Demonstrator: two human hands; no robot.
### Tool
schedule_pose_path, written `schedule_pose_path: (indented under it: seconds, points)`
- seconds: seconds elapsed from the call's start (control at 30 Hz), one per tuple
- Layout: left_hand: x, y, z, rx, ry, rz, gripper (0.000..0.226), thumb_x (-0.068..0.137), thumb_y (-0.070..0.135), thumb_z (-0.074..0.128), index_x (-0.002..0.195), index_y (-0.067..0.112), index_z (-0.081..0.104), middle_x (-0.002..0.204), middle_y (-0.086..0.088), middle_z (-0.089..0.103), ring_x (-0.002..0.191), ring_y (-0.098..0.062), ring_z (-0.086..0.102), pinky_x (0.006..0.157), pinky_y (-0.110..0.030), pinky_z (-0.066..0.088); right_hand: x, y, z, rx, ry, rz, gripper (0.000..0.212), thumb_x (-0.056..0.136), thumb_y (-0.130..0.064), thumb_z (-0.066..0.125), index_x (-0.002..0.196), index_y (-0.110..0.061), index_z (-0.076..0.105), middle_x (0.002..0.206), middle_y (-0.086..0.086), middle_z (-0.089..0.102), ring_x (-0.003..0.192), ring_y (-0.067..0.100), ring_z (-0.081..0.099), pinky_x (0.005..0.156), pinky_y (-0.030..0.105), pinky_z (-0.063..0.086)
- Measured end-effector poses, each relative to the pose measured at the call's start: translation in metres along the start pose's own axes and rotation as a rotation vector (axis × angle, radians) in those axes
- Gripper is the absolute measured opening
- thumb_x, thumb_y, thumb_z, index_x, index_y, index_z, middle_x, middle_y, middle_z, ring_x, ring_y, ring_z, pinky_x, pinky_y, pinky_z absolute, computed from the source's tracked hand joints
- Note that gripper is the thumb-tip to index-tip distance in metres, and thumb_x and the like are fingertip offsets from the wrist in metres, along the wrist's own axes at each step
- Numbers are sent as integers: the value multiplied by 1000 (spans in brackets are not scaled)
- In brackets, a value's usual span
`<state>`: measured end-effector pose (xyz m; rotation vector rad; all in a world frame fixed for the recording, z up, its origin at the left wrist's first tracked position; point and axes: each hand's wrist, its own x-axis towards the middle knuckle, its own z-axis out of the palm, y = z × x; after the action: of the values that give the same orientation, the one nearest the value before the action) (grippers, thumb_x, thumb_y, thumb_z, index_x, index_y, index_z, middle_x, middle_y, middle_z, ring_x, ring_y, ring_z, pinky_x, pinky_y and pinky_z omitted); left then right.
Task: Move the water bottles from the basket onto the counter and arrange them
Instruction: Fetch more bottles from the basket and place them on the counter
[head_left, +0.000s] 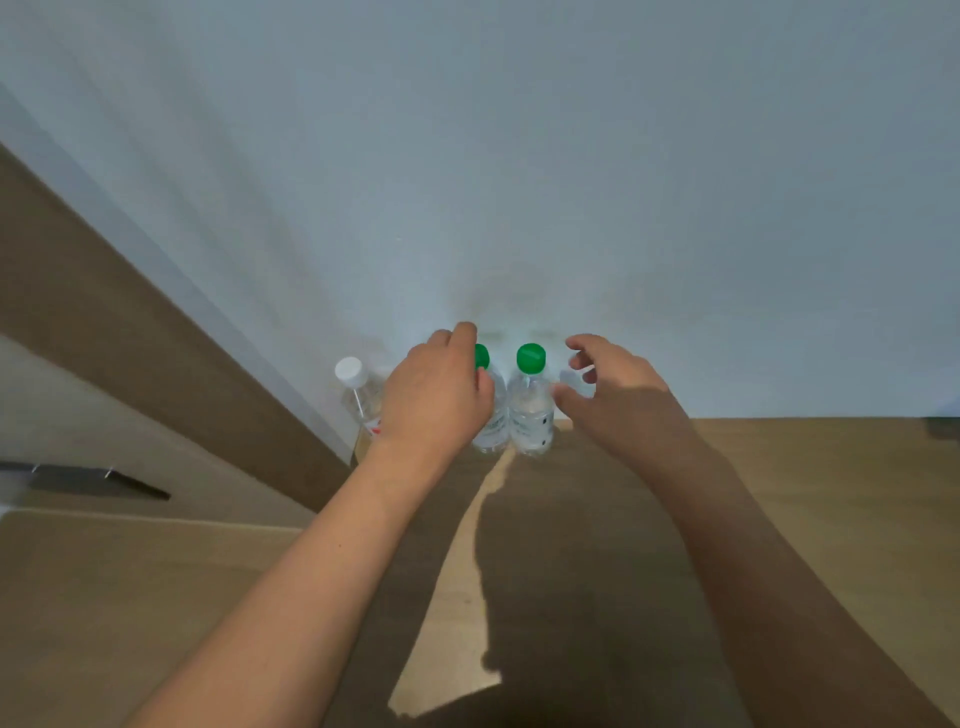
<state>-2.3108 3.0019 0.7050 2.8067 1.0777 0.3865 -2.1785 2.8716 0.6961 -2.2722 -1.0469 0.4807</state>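
Three clear water bottles stand upright on the wooden counter (779, 493) against the white wall. A white-capped bottle (356, 389) is at the left. My left hand (434, 395) wraps around the neck of the left green-capped bottle (493, 415), with the thumb in front and the fingers behind its cap. The right green-capped bottle (530, 405) stands touching it. My right hand (618, 395) hovers just to the right of that bottle with its fingers spread and nothing in it. The basket is not in view.
The wall (519, 182) rises directly behind the bottles. A brown panel (130, 338) runs diagonally at the left, where the counter ends. A dark flat object (93, 480) lies lower left, and another dark object (943, 428) sits at the right edge.
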Motion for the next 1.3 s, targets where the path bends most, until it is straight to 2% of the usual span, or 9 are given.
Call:
schedule_pose_path:
  seconds: [0.13,0.3,0.43,0.57,0.67,0.83,1.0,1.1,1.3]
  points:
    - [-36,21,-23,-40,117,119,33,89,23,53,119,9,58,109,-11,62,97,-33,57,68,-40,46,-52,-13,-18,-57,80,-21,57,94,-33,58,146,-20,40,144,-2,49,129,15,49,104,32,39]
    - [-74,32,-38,-154,184,272,37,85,20,56,118,4,60,115,-15,62,99,-37,59,78,-46,52,-123,-19,-29,-75,182,6,58,94,-29,57,148,-18,40,149,0,45,136,15,42,111,30,32]
    - [-101,62,-35,-234,152,398,38,86,18,58,120,1,58,118,-17,60,102,-38,57,83,-45,49,-187,-3,-42,-103,288,105,57,94,-27,59,147,-15,41,150,2,44,139,15,38,111,23,26]
    - [-135,121,-33,-312,109,517,38,86,16,59,121,1,58,121,-17,59,104,-38,56,85,-43,47,-258,26,-64,-134,384,225,57,93,-26,59,146,-14,43,150,3,44,138,18,39,112,27,28]
    - [-167,178,-36,-360,73,632,37,87,16,58,121,2,58,120,-17,60,103,-37,57,84,-43,49,-314,58,-87,-136,470,328,56,94,-30,57,146,-17,43,150,1,43,138,17,39,113,30,30]
    - [-218,290,-32,-388,38,809,36,89,19,56,122,3,57,121,-14,59,106,-33,56,86,-42,50,-408,115,-134,-131,634,467,54,94,-30,58,144,-17,45,147,2,46,134,18,43,108,27,32]
    - [-301,447,-22,-447,5,964,40,92,26,54,129,10,55,129,-9,56,113,-26,55,96,-39,49,-531,196,-197,-186,738,635,54,93,-30,57,144,-17,45,145,2,49,129,18,47,106,28,35]
    - [-357,543,-18,-487,-5,1089,40,90,28,54,126,10,56,127,-8,56,111,-27,56,93,-40,50,-604,243,-232,-213,824,711,53,93,-28,58,143,-17,46,143,2,51,131,16,46,106,22,32]
    - [-443,677,-23,-564,-57,1310,39,90,23,59,125,7,57,121,-11,60,108,-30,57,94,-40,48,-725,314,-279,-178,916,891,56,94,-32,57,145,-14,43,146,6,48,135,19,44,112,30,33]
